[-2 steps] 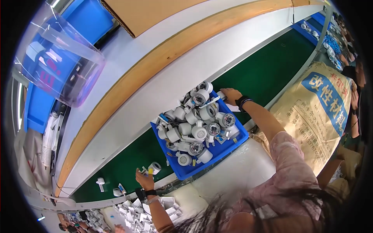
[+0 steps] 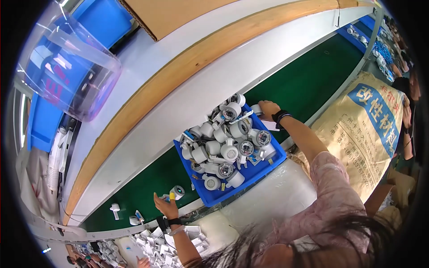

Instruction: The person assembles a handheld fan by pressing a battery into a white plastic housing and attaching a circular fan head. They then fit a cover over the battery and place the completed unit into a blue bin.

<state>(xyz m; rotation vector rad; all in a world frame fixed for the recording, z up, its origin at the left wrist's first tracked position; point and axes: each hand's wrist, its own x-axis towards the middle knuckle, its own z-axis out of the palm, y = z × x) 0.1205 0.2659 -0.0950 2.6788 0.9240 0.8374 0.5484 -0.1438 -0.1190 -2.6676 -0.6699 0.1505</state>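
On the green conveyor belt at the lower left, my left hand has its fingers spread, one wearing a yellow finger cover. Beside that covered finger sits a round white-and-grey device part with a small green light showing in its end. Beyond the far right corner of a blue tray, my right hand is closed around another white-and-grey cylindrical part, partly hidden by the fingers. Heaped in the tray are several similar white housings, some with grille ends, others with exposed wiring.
Two loose white parts lie farther left on the belt. A large printed tan sack stands at right. White pieces are piled near the bottom. Behind the belt, a wooden-edged shelf carries a cardboard box and a clear container.
My left hand has drawn slightly left, its fingers spreading away from the round part, whose end now shows a green light. My right hand has barely shifted.
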